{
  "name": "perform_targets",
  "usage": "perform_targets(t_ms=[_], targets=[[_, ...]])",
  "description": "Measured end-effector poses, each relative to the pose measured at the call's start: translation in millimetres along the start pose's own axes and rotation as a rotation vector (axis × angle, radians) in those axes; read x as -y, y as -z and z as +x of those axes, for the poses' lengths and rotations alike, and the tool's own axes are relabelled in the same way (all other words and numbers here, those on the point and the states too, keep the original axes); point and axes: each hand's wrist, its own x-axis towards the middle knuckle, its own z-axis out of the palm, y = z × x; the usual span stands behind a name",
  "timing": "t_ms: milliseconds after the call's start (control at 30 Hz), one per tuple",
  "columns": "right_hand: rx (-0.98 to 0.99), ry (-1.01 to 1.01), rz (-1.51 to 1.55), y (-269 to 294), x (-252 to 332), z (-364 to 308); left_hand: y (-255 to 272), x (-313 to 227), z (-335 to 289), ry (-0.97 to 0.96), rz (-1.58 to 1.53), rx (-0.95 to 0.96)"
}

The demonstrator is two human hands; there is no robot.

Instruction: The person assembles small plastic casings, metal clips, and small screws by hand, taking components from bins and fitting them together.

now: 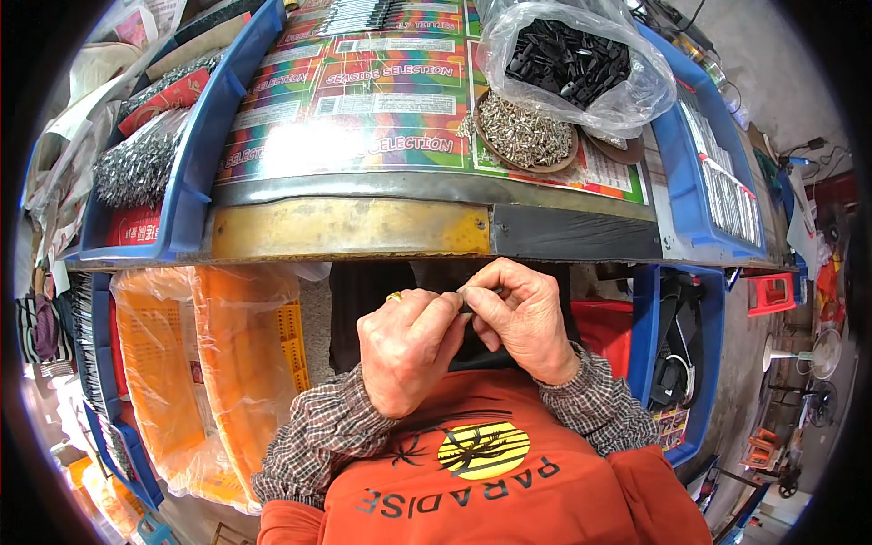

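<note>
My left hand and my right hand meet just below the table's front edge, fingertips almost touching. Both are closed in a pinch around a small black piece, mostly covered by the fingers, so its exact kind cannot be made out. A ring shows on a left finger. On the table beyond, a clear plastic bag is full of small black plastic parts. Close by it, a round shallow dish is heaped with tiny shiny metal pieces.
Blue trays with thin metal parts stand at the table's left and right. Printed colourful sheets cover the tabletop, with a row of slim metal pieces at the back. A plastic-lined orange crate and a blue bin flank my lap.
</note>
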Motion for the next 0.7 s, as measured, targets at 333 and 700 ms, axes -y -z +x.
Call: perform_targets(t_ms=[333,700], targets=[[-0.062,0.041,0.008,-5,-1,1,-1,3,0,-0.013,0.026,-0.012],[-0.05,0.088,0.079,-1,1,1,4,2,5,0.066,-0.038,0.008]])
